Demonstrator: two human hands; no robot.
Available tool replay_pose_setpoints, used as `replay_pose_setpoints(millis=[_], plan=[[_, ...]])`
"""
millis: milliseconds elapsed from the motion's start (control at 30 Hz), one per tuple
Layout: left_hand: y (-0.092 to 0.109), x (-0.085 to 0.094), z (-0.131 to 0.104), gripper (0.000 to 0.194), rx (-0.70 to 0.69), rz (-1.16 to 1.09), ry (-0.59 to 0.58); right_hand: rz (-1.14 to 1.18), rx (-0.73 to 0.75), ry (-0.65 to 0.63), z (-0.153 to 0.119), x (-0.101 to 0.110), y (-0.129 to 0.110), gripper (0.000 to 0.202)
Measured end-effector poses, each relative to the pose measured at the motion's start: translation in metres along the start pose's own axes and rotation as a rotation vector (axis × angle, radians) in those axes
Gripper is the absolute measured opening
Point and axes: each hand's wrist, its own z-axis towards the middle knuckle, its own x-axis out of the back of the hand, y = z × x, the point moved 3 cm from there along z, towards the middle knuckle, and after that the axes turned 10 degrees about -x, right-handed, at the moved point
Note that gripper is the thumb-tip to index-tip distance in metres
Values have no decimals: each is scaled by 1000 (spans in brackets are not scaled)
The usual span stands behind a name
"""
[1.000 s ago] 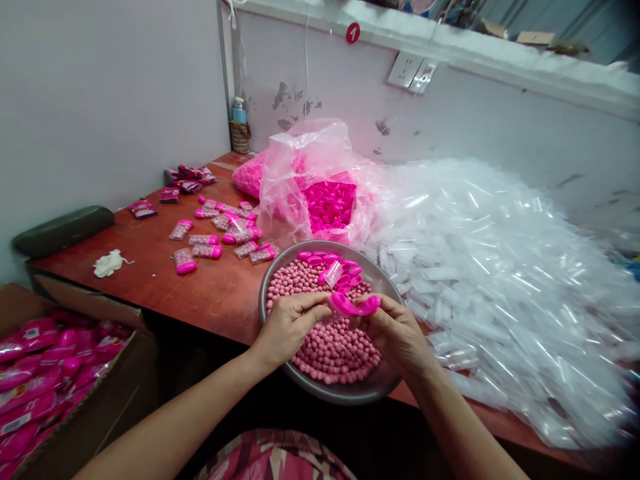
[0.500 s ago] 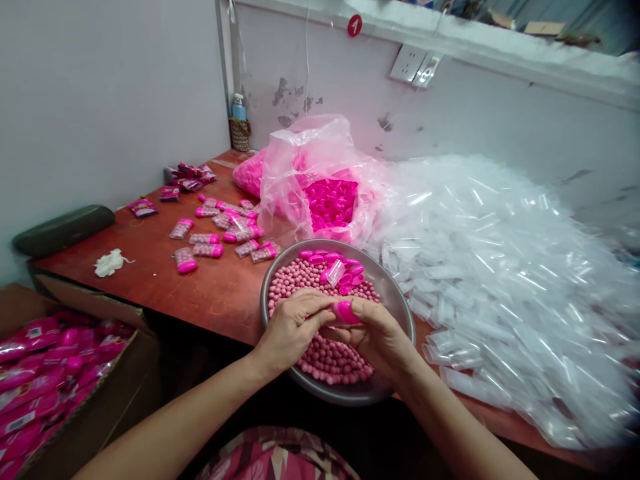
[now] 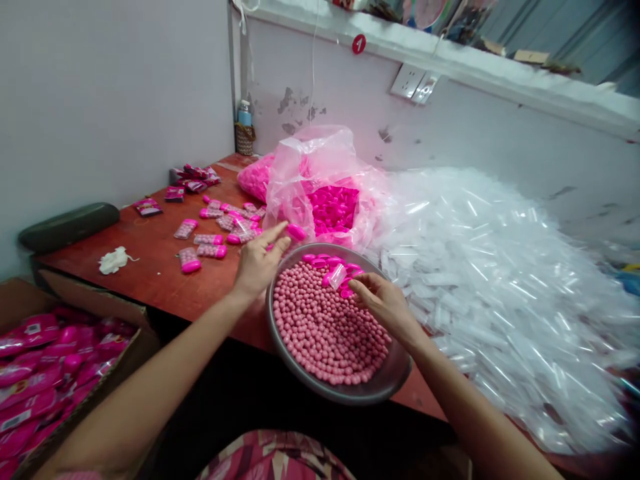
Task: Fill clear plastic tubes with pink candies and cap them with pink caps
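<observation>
My left hand (image 3: 260, 261) is above the table at the bowl's left rim, its fingers pinched on a small clear container with a bright pink cap (image 3: 296, 231); most of the clear body is hidden. Inside the grey bowl (image 3: 274, 327), pink beads (image 3: 325, 333) fill most of the bottom. Loose pink caps (image 3: 320, 261) lie along its far side, with an uncapped clear container (image 3: 337, 275) on top of them. My right hand (image 3: 383, 301) reaches over the bowl's right side, fingertips closed at a pink cap (image 3: 346, 292); the fingers partly cover it.
Several bead-filled containers (image 3: 210, 251) lie on the red table (image 3: 165, 280). Behind the bowl stands a plastic bag (image 3: 320, 143) of pink caps. A large heap of clear containers (image 3: 490, 267) covers the right. At lower left is a cardboard box (image 3: 115, 373) of pink packets.
My hands have parted from over the bowl. The left has moved up and left with the pink-capped container; the right has shifted to the loose caps, uncovering the beads.
</observation>
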Motion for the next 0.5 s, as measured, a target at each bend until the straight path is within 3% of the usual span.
replay_pose_setpoints(millis=[100, 233, 367, 500], plan=[[-2, 13, 10, 40, -88, 110, 35, -456, 48, 148, 19, -1, -6, 43], [12, 2, -20, 32, -70, 116, -100, -713, 25, 158, 32, -19, -16, 61], [25, -17, -51, 30, -13, 40, -239, -701, 24, 120, 35, -24, -16, 51], [35, -28, -57, 27, -35, 30, -339, -426, 185, 25, 23, -11, -9, 40]])
